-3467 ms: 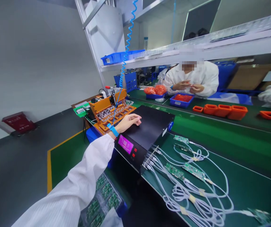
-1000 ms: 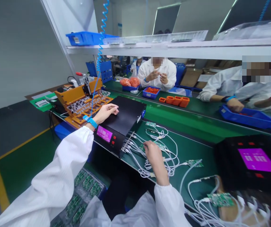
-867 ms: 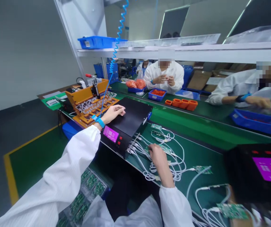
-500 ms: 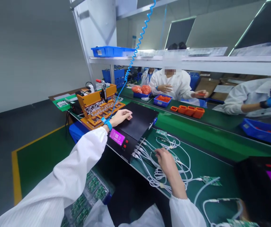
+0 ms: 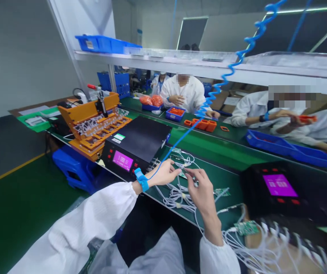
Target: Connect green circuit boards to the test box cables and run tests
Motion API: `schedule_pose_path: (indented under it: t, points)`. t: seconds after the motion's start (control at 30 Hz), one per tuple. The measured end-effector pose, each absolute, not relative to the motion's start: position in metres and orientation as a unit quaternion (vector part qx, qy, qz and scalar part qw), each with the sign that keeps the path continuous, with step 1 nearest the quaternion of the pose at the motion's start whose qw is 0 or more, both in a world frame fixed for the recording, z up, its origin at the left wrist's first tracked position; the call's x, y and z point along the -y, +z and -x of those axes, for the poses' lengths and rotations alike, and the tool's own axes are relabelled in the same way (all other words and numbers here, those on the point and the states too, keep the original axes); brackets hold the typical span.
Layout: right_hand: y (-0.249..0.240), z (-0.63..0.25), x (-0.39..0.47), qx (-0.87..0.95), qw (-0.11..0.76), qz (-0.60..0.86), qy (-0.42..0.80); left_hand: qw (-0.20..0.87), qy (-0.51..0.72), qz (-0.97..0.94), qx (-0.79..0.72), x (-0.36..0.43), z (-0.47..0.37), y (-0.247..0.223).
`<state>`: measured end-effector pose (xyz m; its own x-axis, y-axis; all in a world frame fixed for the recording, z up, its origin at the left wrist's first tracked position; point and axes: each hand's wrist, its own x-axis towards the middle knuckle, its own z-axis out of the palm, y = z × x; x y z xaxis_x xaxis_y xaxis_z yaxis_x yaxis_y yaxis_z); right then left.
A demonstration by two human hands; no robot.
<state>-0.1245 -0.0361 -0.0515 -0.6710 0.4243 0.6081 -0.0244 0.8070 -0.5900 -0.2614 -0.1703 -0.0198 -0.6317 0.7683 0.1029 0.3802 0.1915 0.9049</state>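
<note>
My left hand (image 5: 165, 173), with a blue wrist strap (image 5: 142, 179), reaches over the cables with thumb and fingers drawn together. Facing it, my right hand (image 5: 201, 187) is curled in a pinch. Between the fingertips of both hands is a small green circuit board (image 5: 183, 174), partly hidden by the fingers. White cables (image 5: 177, 196) lie coiled beneath my hands and run to the side of a black tester box (image 5: 140, 137) with a lit purple screen (image 5: 122, 160). Another circuit board (image 5: 176, 150) lies just beyond, with a white cable near it.
An orange test fixture (image 5: 95, 123) stands left of the box. To the right sit a second black tester (image 5: 283, 190) and a cabled circuit board (image 5: 246, 227). A coiled blue cord (image 5: 223, 82) crosses the view. Co-workers (image 5: 183, 93) sit across the bench near orange frames (image 5: 206, 125).
My left hand has moved from above the black box rightward to meet my right hand over the cables. The view has turned right, bringing more of the second tester into sight.
</note>
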Motion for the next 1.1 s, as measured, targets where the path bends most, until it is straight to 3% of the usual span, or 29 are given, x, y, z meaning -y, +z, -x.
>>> schedule_pose_path:
  t: [0.23,0.37,0.5,0.6,0.8,1.1]
  points:
    - [-0.059,0.121,0.029,0.893,0.316,0.138,0.289,0.315,0.630,-0.335,-0.626,0.141,0.243,-0.073]
    - [-0.058,0.139,0.019,0.903,0.264,0.174,0.292,0.275,0.598,-0.382,-0.649,0.145,0.242,-0.078]
    - [-0.049,0.158,0.020,0.927,0.114,0.125,0.336,0.205,0.553,-0.399,-0.702,0.151,0.243,-0.076]
    - [-0.046,0.167,0.024,0.940,0.050,0.130,0.311,0.224,0.568,-0.391,-0.689,0.154,0.245,-0.078]
    - [-0.050,0.176,0.034,0.960,0.033,0.167,0.221,0.264,0.586,-0.349,-0.682,0.158,0.247,-0.090]
    - [-0.048,0.184,0.043,0.939,0.030,0.228,0.256,0.244,0.606,-0.330,-0.681,0.163,0.241,-0.088]
